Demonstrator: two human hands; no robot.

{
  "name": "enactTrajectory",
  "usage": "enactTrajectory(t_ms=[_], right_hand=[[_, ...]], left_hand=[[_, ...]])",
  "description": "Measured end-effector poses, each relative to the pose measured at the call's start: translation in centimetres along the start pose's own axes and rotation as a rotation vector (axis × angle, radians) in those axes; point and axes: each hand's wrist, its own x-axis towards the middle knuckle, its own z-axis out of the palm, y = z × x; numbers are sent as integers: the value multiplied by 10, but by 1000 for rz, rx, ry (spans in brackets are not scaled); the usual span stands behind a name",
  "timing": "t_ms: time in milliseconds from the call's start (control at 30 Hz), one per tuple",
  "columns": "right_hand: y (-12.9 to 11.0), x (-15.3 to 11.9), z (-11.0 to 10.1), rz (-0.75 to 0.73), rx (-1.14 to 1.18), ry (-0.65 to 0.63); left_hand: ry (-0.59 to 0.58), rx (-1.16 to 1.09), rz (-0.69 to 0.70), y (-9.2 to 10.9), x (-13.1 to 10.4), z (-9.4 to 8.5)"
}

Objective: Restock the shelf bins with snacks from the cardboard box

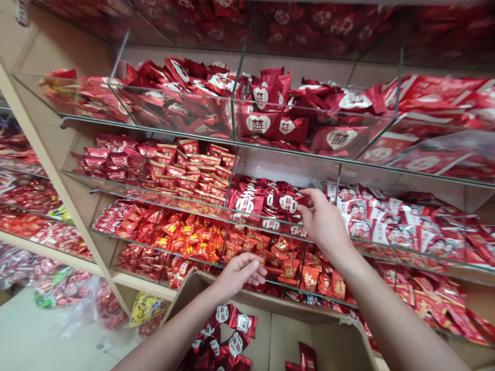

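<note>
My right hand (324, 217) reaches into a middle shelf compartment. Its thumb and fingers pinch the edge of a dark red candy packet (288, 202) with a white printed patch. More packets of that kind stand in rows to the left of it. Lower down, my left hand (238, 274) hovers over the far rim of a cardboard box (328, 335), fingers loosely bent and apart, with nothing visible in them. Inside the box lie several loose dark red packets (236, 342), partly hidden by my left forearm.
Clear dividers and front strips (270, 147) split the shelves into compartments. Red and orange candies (190, 234) fill the lower ones; larger red packets (340, 100) lie above. White-and-red packets (394, 221) are at right. Bagged candies (147, 308) sit on the floor at left.
</note>
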Motion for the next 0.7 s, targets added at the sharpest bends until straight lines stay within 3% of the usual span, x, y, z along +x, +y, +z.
enactTrajectory(t_ms=[133, 400, 700], right_hand=[[-1, 25, 15, 27, -144, -223], [3, 45, 25, -75, -337, -376], [4, 43, 23, -153, -250, -331]], left_hand=[[-7, 91, 18, 2, -3, 2], [1, 144, -10, 6, -6, 5], [7, 150, -6, 2, -5, 5]])
